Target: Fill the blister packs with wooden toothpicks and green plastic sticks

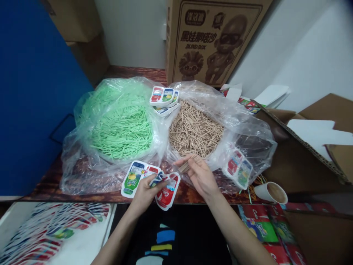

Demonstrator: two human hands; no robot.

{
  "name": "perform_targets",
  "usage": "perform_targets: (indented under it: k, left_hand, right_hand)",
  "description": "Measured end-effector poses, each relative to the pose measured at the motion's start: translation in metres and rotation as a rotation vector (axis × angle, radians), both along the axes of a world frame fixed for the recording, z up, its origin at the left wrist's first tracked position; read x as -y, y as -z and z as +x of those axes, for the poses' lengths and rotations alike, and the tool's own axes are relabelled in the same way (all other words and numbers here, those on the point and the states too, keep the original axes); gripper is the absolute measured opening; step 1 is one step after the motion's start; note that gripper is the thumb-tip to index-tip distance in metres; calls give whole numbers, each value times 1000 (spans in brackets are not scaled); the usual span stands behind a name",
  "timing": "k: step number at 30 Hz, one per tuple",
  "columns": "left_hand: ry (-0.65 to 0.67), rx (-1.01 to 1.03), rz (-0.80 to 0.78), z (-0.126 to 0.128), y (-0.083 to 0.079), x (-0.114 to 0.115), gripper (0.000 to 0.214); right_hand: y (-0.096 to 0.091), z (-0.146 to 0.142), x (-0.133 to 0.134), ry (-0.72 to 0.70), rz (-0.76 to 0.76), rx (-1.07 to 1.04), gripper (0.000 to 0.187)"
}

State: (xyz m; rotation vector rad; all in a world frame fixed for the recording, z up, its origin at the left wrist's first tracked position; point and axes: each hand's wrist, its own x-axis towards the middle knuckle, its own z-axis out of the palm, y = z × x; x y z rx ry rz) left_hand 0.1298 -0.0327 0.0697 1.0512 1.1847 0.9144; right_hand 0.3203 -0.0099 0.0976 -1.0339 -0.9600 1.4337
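Observation:
My left hand [145, 191] is closed on printed cards [167, 195] shaped like drink cans, with red cola and green lemon prints. My right hand [200, 175] pinches a small bunch of thin brown sticks [184, 168] at the near edge of a clear bag. That bag holds a heap of brown sticks [196, 129]. To its left, another clear plastic bag is full of light green sticks [124, 129]. A small stack of can-shaped cards [164, 96] rests between the two bags. One more card [238, 168] lies on the plastic at the right.
A paper cup [270, 193] with brown contents stands at the table's right edge. Many cards fill a white tray [79, 243] at lower left. Cola-printed packs [257, 222] lie at lower right. A large carton [215, 40] stands behind; an open cardboard box [300, 147] is at right.

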Motion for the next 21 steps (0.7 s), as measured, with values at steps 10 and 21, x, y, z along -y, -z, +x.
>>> perform_targets:
  k: [10,21]
  left_hand:
    - [3,163,-94,0,14,4,21]
    - [-122,63,44,-4,8,1,15]
  right_hand:
    - [-2,-16,-16,-214,-238,-299,18]
    - [-16,-19,7,-410,-41,178,25]
